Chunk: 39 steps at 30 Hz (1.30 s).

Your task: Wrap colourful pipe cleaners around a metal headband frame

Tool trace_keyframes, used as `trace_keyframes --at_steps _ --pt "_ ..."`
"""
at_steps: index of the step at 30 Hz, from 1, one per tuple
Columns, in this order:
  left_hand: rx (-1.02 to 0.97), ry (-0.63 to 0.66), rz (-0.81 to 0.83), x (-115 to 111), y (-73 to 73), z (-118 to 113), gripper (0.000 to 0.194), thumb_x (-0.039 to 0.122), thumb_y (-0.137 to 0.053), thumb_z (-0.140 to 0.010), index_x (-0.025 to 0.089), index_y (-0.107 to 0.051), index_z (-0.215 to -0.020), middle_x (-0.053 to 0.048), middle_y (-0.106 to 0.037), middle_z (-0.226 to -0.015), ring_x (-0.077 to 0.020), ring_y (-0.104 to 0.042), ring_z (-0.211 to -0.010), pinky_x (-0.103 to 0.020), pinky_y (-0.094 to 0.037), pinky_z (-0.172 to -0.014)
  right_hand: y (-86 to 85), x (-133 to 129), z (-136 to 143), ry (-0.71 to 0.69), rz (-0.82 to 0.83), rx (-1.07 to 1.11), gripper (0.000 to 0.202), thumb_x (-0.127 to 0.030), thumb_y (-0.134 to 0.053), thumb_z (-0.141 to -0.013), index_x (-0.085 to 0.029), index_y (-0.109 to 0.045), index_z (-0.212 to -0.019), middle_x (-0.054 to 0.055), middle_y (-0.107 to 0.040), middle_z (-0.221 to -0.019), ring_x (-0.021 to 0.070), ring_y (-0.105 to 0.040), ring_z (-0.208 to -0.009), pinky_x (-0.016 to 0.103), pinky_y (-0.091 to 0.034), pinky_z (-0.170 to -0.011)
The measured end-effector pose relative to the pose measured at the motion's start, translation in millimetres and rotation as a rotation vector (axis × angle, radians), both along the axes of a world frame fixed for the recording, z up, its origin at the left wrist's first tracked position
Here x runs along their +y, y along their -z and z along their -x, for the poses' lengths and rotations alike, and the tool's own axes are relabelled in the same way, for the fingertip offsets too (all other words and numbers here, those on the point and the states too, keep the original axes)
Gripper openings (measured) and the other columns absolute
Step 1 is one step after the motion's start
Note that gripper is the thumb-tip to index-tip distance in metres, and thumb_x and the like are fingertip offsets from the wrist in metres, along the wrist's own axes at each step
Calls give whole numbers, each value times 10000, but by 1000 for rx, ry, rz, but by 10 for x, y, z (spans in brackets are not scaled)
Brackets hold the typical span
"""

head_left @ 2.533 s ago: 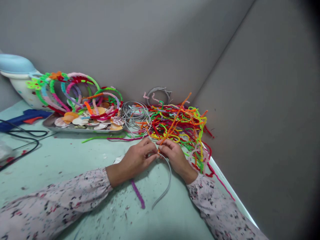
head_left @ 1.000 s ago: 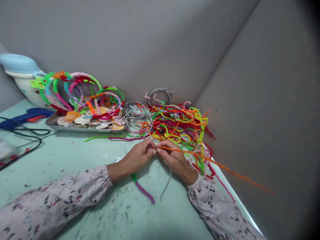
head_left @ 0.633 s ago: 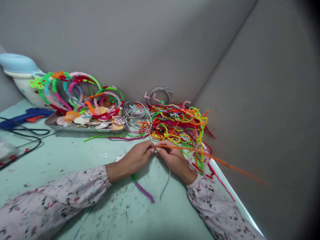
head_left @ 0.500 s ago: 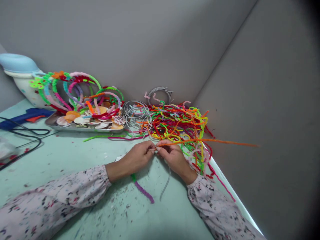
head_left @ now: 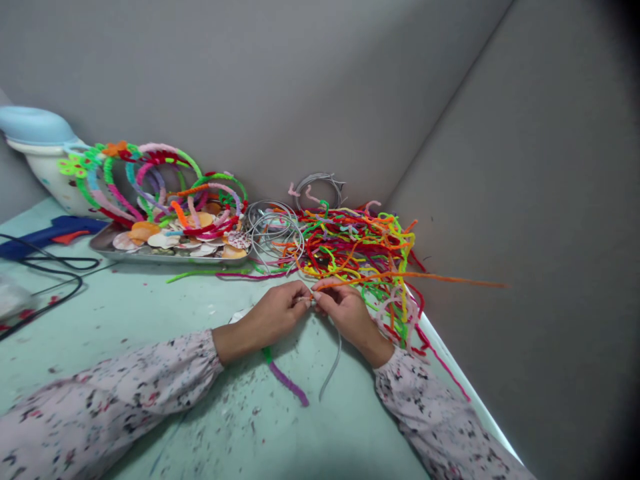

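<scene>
My left hand [head_left: 280, 310] is closed in a pinch, its fingertips meeting those of my right hand [head_left: 345, 313] over the table. Between them is a thin grey wire [head_left: 331, 373], whose bare end curves down below my right hand. An orange pipe cleaner [head_left: 445, 278] runs out of my right hand's pinch, its long free end pointing right. From under my left wrist comes a fuzzy green and purple length [head_left: 287, 381]; my hand hides whether it joins the wire. The exact spot where orange meets wire is covered by fingers.
Behind my hands lie a heap of coloured pipe cleaners [head_left: 360, 240] and coils of grey wire [head_left: 275, 230]. A metal tray [head_left: 170, 260] holds shells and fuzzy hoops [head_left: 143, 167]. At left are a blue glue gun [head_left: 40, 240], black cable [head_left: 75, 293] and lidded bin [head_left: 50, 167].
The orange pipe cleaner's free end has shifted slightly up and to the left. Both hands stay in nearly the same place, still pinched together.
</scene>
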<state>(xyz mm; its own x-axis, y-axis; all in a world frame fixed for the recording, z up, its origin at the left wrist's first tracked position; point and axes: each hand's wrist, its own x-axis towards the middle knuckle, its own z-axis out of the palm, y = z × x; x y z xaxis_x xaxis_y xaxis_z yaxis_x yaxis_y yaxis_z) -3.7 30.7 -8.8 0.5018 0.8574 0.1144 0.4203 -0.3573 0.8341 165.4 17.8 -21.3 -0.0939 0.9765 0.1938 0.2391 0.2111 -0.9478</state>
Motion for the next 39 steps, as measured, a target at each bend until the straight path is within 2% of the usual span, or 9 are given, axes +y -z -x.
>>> trace_keyframes --at_steps 6,23,39 --pt "-13 -4 9 -3 -8 3 165 280 -437 -855 170 -557 -824 9 -550 -725 -133 -481 -666 -244 -349 -610 7 3 3 -14 35 70 116 -238 -586 -786 -189 -627 -882 -8 -605 -683 110 -543 -559 222 -447 -525" --pt "-39 -15 28 -10 -32 7 175 287 -421 -850 172 -540 -794 13 -527 -707 -137 -477 -667 -243 -355 -605 -51 -45 18 10 23 -1 120 -253 -574 -799 -201 -635 -889 0 -618 -664 134 -572 -591 240 -460 -544" --pt "-41 -16 -2 -24 -28 4 179 276 -416 -862 167 -546 -806 10 -533 -711 -135 -470 -667 -238 -348 -597 -39 -24 31 11 20 59 106 -257 -576 -795 -197 -616 -873 -20 -574 -624 120 -547 -534 230 -447 -501"
